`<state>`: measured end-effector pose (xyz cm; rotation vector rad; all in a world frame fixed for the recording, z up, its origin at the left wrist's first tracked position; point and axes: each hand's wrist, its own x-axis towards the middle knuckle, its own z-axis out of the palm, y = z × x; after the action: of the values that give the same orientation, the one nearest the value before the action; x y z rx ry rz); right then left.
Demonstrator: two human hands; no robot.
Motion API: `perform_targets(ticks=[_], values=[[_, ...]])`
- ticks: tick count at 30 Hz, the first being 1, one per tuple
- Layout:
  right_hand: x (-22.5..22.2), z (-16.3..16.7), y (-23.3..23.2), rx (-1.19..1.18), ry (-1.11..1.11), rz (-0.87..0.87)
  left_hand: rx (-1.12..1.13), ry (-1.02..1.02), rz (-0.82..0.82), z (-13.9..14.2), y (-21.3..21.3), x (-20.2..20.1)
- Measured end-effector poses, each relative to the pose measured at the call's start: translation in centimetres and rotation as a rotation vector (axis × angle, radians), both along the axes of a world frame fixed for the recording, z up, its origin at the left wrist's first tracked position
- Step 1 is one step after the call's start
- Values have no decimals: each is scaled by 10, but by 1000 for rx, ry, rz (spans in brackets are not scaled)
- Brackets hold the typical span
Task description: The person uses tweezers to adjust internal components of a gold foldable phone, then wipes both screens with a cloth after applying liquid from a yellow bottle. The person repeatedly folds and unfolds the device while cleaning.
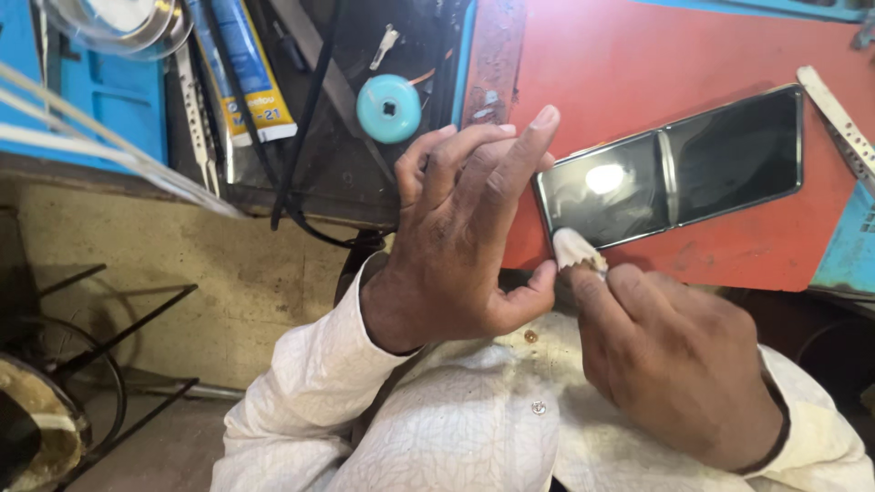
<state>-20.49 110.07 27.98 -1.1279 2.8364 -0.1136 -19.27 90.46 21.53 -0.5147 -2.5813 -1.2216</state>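
While the black glossy foldable phone [670,178] lies opened flat on the red rubber work mat [629,64], its near left corner sits just beside my two hands. My right hand [679,360] pinches a small wad of white cloth [574,248] between thumb and fingertips and presses it against that corner of the screen. My left hand [460,232] hovers at the phone's left edge, fingers spread and raised, the index pointing up and the thumb reaching towards the wad; it grips nothing. A bright lamp glare shows on the left half of the glass. A pale metal ruler [843,123] lies at the mat's right side. Well to the left, on the dark bench, stand a round turquoise plastic spool [389,107] and a blue and yellow glue tube [251,68]. My white patterned shirt sleeves [310,383] fill the foreground.
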Motion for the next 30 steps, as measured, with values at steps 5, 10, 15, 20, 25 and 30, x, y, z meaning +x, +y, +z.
perform_targets(ticks=[5,10,15,20,25,30], values=[[1,-14,10,-44,-63,-38,8,-42,5,4,3,1],[9,-21,20,-73,-72,24,-24,-41,26,4,5,0],[-6,-15,5,-127,-99,-96,-48,-28,43,4,4,-1],[-36,0,21,61,80,-323,-87,3,53,9,-4,-2],[-40,6,26,-67,72,-342,-119,17,61,10,6,-4],[-37,-1,30,-157,30,-293,-140,32,62,17,-2,-8]])
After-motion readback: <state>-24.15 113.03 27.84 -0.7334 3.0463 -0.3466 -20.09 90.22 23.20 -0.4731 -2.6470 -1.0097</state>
